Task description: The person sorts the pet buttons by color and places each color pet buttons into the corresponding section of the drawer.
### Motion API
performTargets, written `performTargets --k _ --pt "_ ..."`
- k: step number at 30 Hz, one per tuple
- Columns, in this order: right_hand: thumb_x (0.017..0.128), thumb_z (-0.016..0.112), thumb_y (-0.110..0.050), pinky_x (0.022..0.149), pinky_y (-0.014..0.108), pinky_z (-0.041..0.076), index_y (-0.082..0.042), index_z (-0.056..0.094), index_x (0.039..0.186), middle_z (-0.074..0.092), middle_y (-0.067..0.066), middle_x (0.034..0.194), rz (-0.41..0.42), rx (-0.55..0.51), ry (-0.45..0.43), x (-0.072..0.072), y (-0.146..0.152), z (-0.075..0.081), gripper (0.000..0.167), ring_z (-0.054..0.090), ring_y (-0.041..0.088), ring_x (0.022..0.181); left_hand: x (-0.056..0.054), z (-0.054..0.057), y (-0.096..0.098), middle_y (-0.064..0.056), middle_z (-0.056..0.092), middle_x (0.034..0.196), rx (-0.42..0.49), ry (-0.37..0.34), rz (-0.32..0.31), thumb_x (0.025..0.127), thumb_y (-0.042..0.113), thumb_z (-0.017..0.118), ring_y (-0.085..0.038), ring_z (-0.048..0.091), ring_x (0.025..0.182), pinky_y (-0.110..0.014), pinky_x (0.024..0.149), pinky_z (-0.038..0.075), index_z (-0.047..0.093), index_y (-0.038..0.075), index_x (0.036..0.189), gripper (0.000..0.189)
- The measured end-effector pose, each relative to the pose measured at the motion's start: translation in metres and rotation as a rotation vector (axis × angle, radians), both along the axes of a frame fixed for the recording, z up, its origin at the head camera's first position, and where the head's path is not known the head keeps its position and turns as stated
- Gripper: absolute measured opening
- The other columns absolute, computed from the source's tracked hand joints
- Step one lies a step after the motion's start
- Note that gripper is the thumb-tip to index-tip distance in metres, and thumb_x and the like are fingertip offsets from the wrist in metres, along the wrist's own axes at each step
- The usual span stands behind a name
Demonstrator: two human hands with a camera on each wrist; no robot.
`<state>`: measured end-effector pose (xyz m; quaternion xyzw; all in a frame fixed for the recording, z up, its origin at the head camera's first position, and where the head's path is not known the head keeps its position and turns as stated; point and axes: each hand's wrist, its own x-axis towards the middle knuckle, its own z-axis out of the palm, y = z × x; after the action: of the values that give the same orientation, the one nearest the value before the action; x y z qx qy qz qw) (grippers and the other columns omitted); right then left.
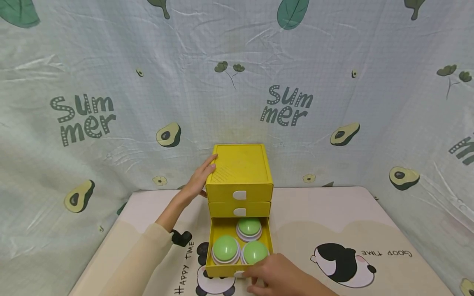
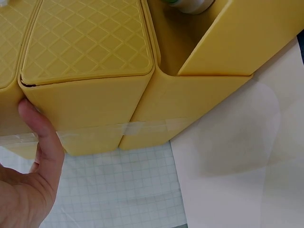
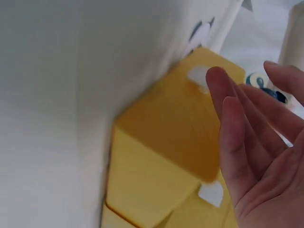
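A yellow drawer box point(image 1: 240, 164) with three stacked drawers stands on the table. Its bottom drawer point(image 1: 222, 270) is pulled out and holds three round, green-domed objects with white rims point(image 1: 226, 249). My left hand point(image 1: 195, 183) rests against the box's left side and top edge; in the left wrist view the thumb point(image 2: 40, 123) touches the yellow wall. At the drawer's front is my right hand point(image 1: 277, 274), its fingertips by the white handle point(image 1: 238, 274). In the right wrist view the fingers point(image 3: 232, 142) are extended, with the thumb apart from them.
Both upper drawers are closed, each with a white tab point(image 1: 239, 195). Behind the box hangs a pale curtain point(image 1: 222, 107) printed with avocados and lettering. The tabletop point(image 1: 314, 213) carries cartoon prints. Clear tape point(image 2: 142, 127) runs along the box's side.
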<state>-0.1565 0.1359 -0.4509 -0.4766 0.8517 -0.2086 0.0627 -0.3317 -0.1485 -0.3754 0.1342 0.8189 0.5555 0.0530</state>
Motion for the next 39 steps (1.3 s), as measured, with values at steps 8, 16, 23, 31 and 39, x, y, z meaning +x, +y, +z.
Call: performTargets --k 8,16,23,31,39 --pt "0.103 0.064 -0.032 0.061 0.001 0.040 -0.019 0.072 0.125 0.072 -0.018 0.085 -0.013 0.017 0.013 0.001 -0.008 -0.011 0.027 0.048 -0.014 0.063 0.000 0.000 -0.001 -0.012 0.022 0.172 -0.002 -0.011 0.002 0.108 0.057 0.033 -0.046 0.057 0.125 -0.049 0.066 0.063 0.019 0.040 0.165 0.061" --pt "0.101 0.066 -0.031 0.057 0.003 0.038 -0.014 0.075 0.118 0.070 -0.018 0.076 -0.110 0.022 0.001 0.004 -0.017 -0.015 0.026 0.044 -0.014 0.058 0.001 0.000 -0.001 -0.012 0.023 0.172 -0.005 -0.002 0.002 0.108 0.058 0.033 -0.044 0.060 0.120 -0.048 0.065 0.063 0.019 0.040 0.165 0.062" --pt "0.098 0.070 -0.027 0.054 0.004 0.036 -0.013 0.079 0.108 0.068 -0.017 0.070 -0.202 -0.042 0.028 0.007 -0.024 -0.019 0.020 0.042 -0.015 0.057 0.002 0.001 -0.001 -0.011 0.022 0.172 0.005 0.002 -0.001 0.108 0.057 0.033 -0.046 0.058 0.124 -0.050 0.065 0.063 0.019 0.039 0.165 0.061" --pt "0.092 0.074 -0.019 0.056 0.004 0.038 -0.014 0.082 0.094 0.079 -0.009 0.082 -0.281 -0.141 0.177 0.008 -0.031 -0.029 0.010 0.049 -0.013 0.061 0.001 0.001 -0.001 -0.013 0.024 0.171 0.011 0.006 -0.003 0.108 0.056 0.033 -0.046 0.058 0.124 -0.050 0.065 0.063 0.020 0.039 0.165 0.061" --pt "0.085 0.078 -0.015 0.053 0.004 0.038 -0.016 0.081 0.083 0.077 -0.010 0.074 -0.296 -0.207 0.320 0.008 -0.035 -0.032 0.005 0.052 -0.013 0.059 0.002 0.000 0.000 -0.013 0.024 0.171 0.008 0.003 0.000 0.108 0.058 0.033 -0.046 0.057 0.126 -0.051 0.066 0.063 0.020 0.039 0.165 0.061"
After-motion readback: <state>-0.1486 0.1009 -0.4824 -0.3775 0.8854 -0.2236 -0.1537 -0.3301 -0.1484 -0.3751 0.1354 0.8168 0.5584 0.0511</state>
